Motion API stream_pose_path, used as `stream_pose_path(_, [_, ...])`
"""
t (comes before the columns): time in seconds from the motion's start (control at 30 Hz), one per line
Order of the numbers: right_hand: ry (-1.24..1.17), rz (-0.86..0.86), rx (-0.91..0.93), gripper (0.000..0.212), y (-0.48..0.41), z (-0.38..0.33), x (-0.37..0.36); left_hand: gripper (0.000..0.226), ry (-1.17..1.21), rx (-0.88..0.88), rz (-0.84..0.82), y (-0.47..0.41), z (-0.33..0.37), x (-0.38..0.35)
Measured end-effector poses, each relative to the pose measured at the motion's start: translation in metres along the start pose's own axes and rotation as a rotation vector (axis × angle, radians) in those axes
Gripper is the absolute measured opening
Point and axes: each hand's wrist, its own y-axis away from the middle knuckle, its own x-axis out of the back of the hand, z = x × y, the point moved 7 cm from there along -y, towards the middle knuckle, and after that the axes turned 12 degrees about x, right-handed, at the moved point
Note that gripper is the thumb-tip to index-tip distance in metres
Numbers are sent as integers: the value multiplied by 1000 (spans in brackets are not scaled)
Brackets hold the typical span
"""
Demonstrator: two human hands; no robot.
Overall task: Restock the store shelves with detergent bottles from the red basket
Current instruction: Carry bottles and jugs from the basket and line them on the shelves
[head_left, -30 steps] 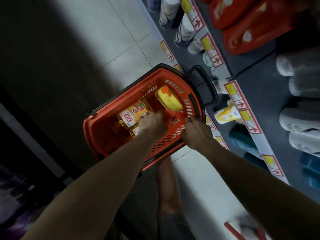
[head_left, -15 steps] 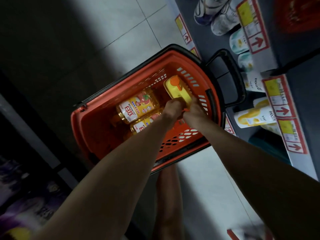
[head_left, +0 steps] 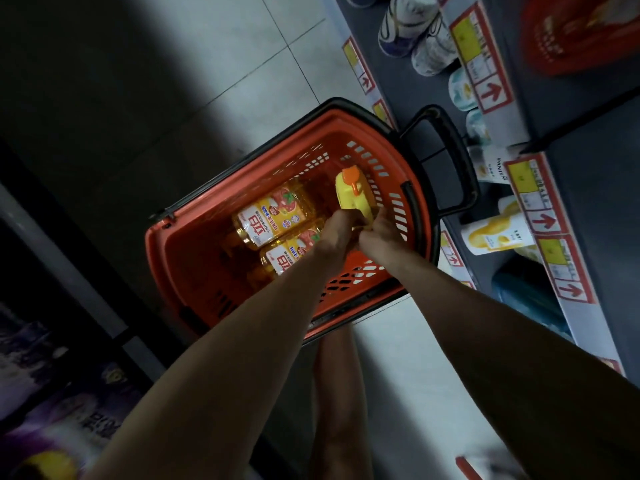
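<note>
Low on the left lie blurred purple packs (head_left: 52, 393) in deep shadow, with pale tiled floor (head_left: 277, 64) beyond them. The red basket (head_left: 180, 258) stands on that floor, close against the foot of the shelves.

It holds three detergent bottles. Two amber bottles, one (head_left: 273, 216) and the other (head_left: 291, 256), lie side by side and touching, labels up. One yellow bottle (head_left: 349, 194) with an orange cap (head_left: 349, 176) sits at the right end, against the slotted wall.

The left hand (head_left: 339, 233) reaches over the nearer amber bottle, and its fingers (head_left: 355, 218) curl onto the near end of the yellow bottle. The right hand (head_left: 381, 233) sits just beside it, touching it, fingers bent round the same end from the other side. Both hands grip this one bottle, which is inside the basket. Their backs hide the fingertips.

A bare leg (head_left: 339, 393) shows below the basket, between the forearms. The basket's black handle (head_left: 457, 161) sticks out towards the shelves (head_left: 554, 109). Price tags (head_left: 491, 91) with red arrows line the shelf edges. White bottles (head_left: 495, 233) and teal bottles (head_left: 523, 292) fill the lower shelves.
</note>
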Motion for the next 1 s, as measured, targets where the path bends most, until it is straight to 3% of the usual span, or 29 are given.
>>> stream_pose_path(0.2, [30,113,39,67,42,4,10,25,53,-9,-26,44,-20,4])
stream_pose_path(0.37, [27,145,144,45,75,-18,16,21,96,-66,-58,88,-21,16])
stream_pose_path(0.53, [4,240,222,44,116,-50,31,20,94,-134,-94,135,-8,27])
stream_pose_path(0.73, [-19,320,304,44,190,-89,57,22,-65,-173,-166,218,6,31])
stream_pose_path(0.87, [-32,378,375,43,255,-126,77,44,-190,-225,-257,293,11,41])
stream_pose_path(1.0, [-5,428,463,43,324,-171,102,37,-283,-324,-328,370,19,54])
